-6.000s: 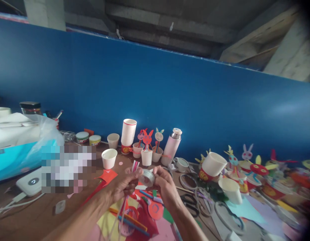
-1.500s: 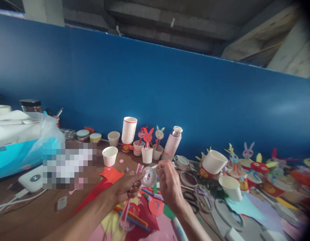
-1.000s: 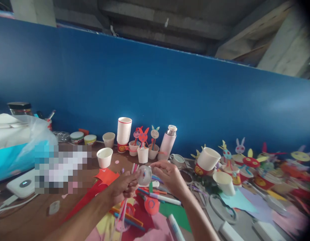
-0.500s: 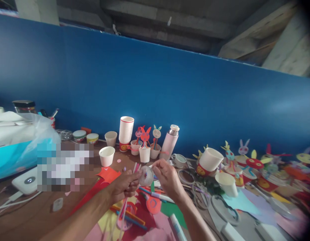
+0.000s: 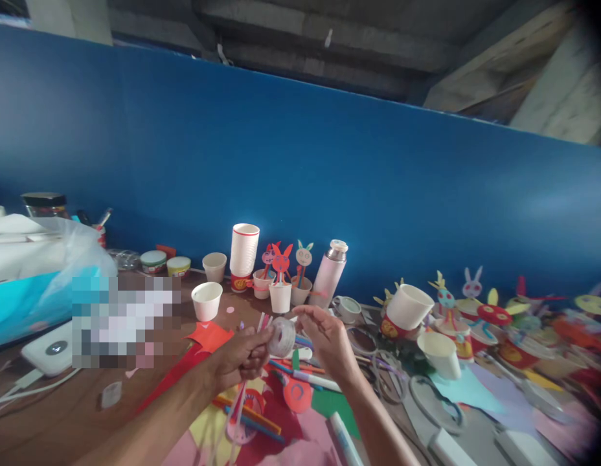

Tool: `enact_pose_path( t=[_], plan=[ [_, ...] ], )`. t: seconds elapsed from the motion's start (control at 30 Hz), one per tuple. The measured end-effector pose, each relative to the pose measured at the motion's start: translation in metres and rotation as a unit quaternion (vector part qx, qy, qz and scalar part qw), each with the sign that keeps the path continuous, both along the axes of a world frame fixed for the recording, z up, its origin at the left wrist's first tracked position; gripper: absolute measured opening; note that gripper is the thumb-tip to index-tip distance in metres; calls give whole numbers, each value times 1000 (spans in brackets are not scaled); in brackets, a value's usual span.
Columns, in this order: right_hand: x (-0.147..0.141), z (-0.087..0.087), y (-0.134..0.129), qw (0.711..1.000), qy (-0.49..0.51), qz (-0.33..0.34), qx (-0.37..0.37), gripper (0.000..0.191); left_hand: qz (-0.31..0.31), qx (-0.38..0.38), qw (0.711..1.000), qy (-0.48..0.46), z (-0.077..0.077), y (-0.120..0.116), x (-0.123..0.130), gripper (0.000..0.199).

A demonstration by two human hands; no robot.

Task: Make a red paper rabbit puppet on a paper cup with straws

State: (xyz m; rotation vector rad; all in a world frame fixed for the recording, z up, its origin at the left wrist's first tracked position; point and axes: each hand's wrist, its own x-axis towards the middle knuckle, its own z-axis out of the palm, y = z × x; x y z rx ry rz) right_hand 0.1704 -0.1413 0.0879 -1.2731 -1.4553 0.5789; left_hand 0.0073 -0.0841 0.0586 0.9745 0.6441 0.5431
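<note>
My left hand (image 5: 245, 357) is closed around a roll of clear tape (image 5: 283, 336), pinching its left side. The same hand grips a bundle of thin pink and white paper strips (image 5: 238, 411); their ends stick up above the fingers and the rest hangs below. Just right of the roll is my right hand (image 5: 324, 333), fingers stretched out and nothing visible in them. Under both hands lie a red paper shape with a ring drawn on it (image 5: 297, 393), coloured pens (image 5: 317, 380) and sheets of coloured paper (image 5: 338, 409).
Paper cups with rabbit figures (image 5: 281, 296), a stack of cups (image 5: 245, 252) and a pink flask (image 5: 328, 275) stand along the blue partition (image 5: 300, 162). More cups with figures (image 5: 456, 333) crowd the right. A white device with a cable (image 5: 50, 349) and a plastic bag (image 5: 87, 249) are left.
My right hand's fingers have gone from a pinch beside the tape roll to stretched out. The roll has turned a little in my left hand, which stays in place.
</note>
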Motion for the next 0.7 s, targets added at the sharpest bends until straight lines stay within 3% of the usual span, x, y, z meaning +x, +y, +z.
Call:
enact_pose_path(
  t=[0.13, 0.3, 0.57, 0.7],
  plan=[
    [2, -2, 2, 999, -3, 18, -27, 24, -31, -14, 999, 5, -1, 2, 0, 47],
    [0, -5, 3, 998, -52, -10, -27, 17, -45, -21, 999, -2, -2, 4, -1, 48],
    [-7, 4, -8, 974, -211, -66, 50, 16, -65, -35, 997, -18, -8, 3, 1, 52],
    [-11, 7, -11, 966, -216, -112, 83, 17, -67, -52, 995, -44, -15, 4, 5, 48]
  ],
)
